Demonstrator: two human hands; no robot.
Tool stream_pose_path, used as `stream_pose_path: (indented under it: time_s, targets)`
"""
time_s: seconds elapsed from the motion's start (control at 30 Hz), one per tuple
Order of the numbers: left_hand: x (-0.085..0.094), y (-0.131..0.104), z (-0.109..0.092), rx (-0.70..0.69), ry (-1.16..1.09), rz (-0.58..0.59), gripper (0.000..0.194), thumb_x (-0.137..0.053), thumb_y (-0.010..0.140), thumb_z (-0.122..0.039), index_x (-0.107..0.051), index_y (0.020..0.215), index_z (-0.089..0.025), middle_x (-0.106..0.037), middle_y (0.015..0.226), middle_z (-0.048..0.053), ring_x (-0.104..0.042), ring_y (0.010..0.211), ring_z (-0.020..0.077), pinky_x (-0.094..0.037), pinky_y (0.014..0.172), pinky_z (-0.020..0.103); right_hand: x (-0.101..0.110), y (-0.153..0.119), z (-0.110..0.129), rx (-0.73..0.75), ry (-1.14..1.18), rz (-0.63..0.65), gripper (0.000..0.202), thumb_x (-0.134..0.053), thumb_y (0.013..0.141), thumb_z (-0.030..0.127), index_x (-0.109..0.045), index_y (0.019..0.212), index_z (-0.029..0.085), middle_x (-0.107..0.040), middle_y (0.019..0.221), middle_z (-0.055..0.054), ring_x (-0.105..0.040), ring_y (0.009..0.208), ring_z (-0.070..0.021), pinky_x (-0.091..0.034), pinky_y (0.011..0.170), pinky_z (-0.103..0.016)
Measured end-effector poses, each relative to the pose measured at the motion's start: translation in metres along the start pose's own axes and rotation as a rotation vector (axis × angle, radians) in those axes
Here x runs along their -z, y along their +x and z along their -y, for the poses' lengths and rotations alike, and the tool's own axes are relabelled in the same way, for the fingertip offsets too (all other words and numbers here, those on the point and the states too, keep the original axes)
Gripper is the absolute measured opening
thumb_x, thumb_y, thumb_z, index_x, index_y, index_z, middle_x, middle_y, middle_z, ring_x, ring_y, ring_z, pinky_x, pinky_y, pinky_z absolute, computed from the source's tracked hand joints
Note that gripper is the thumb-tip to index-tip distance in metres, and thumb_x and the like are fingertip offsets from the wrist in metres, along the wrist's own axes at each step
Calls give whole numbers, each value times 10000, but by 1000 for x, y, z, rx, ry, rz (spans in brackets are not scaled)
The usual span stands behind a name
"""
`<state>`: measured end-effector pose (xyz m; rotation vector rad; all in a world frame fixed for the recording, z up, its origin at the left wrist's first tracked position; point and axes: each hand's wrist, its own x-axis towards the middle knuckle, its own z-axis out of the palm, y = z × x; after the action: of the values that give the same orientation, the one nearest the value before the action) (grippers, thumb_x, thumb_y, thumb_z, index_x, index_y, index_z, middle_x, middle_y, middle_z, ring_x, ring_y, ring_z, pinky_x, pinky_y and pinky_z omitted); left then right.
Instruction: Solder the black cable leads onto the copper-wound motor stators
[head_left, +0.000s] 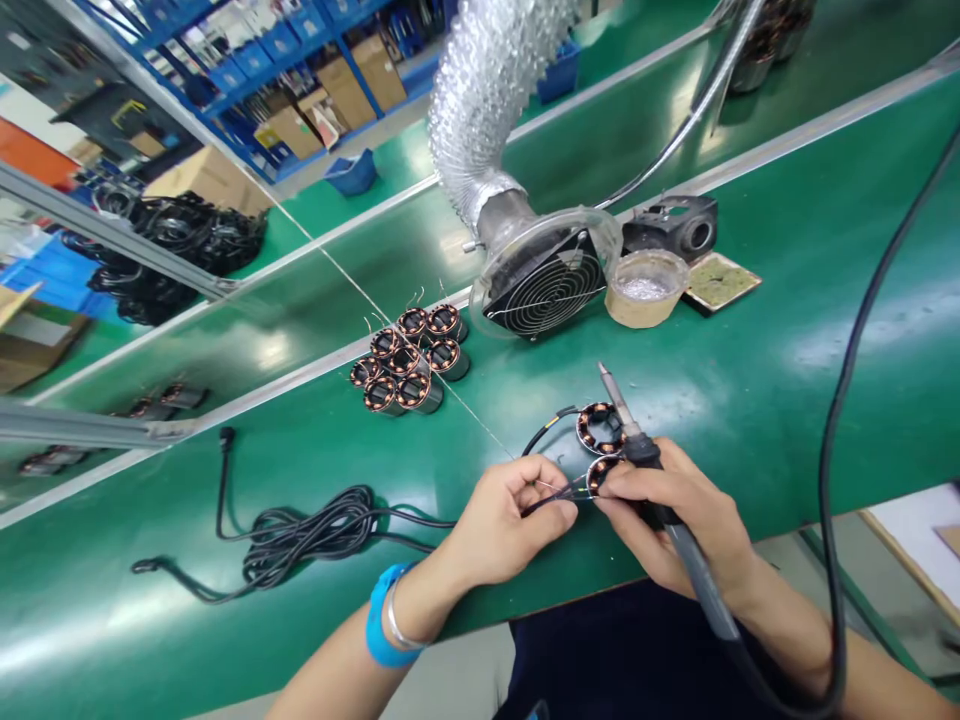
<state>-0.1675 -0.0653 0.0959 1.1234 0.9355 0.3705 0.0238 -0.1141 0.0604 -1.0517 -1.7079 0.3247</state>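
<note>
My left hand is closed on the thin wires at the end of a black cable, and a fine strand of solder wire runs up from its fingers. In my right hand is a soldering iron, its tip pointing up and to the left. The fingertips of that hand also touch a copper-wound stator, partly hidden by them, beside the cable's wires. Just above it on the bench lies a second ring-shaped stator, joined to a short black cable.
Several stators stand grouped beyond my hands. A fume fan with a silver duct, a round tub and a sponge tray are at the back. Coiled cable lies left; the iron's cord hangs right.
</note>
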Motion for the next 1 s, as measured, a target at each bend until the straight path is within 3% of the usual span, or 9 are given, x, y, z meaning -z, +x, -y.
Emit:
stream_pose_path:
  time_s: [0.23, 0.33, 0.47, 0.53, 0.77, 1.0]
  targets:
    - [-3, 2, 1, -5, 176, -63, 320, -691, 808, -432, -614, 724, -133, -449, 589, -37, -331, 532, 67, -268, 499, 207, 3, -4, -6, 13, 77, -16, 389, -702, 763, 19, -594, 1076, 224, -712, 851, -32, -666, 794, -206, -564, 691, -374]
    - [-1, 2, 3, 0, 104, -66, 350, -727, 770, -468, -630, 764, -131, -496, 629, -21, -368, 545, 69, -292, 512, 204, 3, -3, -5, 15, 80, -10, 377, -688, 781, 23, -592, 1084, 226, -710, 845, -32, -659, 785, -196, -557, 675, -362]
    - [4, 3, 3, 48, 2, -124, 437, -757, 706, -547, -624, 750, -133, -428, 533, -52, -290, 456, 46, -218, 448, 196, 3, -1, -5, 11, 98, -12, 348, -673, 801, 30, -589, 1077, 225, -707, 826, -24, -645, 753, -181, -546, 673, -358]
    - [4, 4, 2, 56, 34, -166, 415, -759, 710, -520, -637, 714, -124, -431, 510, -50, -276, 447, 43, -202, 438, 193, 2, -1, -5, 23, 103, -10, 358, -672, 802, 27, -583, 1084, 228, -711, 832, -21, -645, 751, -178, -539, 689, -366]
    - [-3, 3, -5, -77, 226, -216, 198, -718, 773, -327, -752, 723, -139, -613, 649, 20, -450, 553, 89, -374, 548, 221, -1, 2, -3, 41, 87, -9, 352, -657, 798, 29, -578, 1067, 242, -715, 798, 1, -667, 726, -176, -533, 705, -370]
    - [1, -3, -5, -163, 392, -172, 197, -676, 849, -336, -783, 819, -173, -655, 717, 35, -508, 595, 110, -394, 583, 231, 0, 9, 0, 71, -33, -35, 371, -677, 794, 81, -601, 1120, 240, -741, 939, -35, -696, 828, -182, -562, 777, -356]
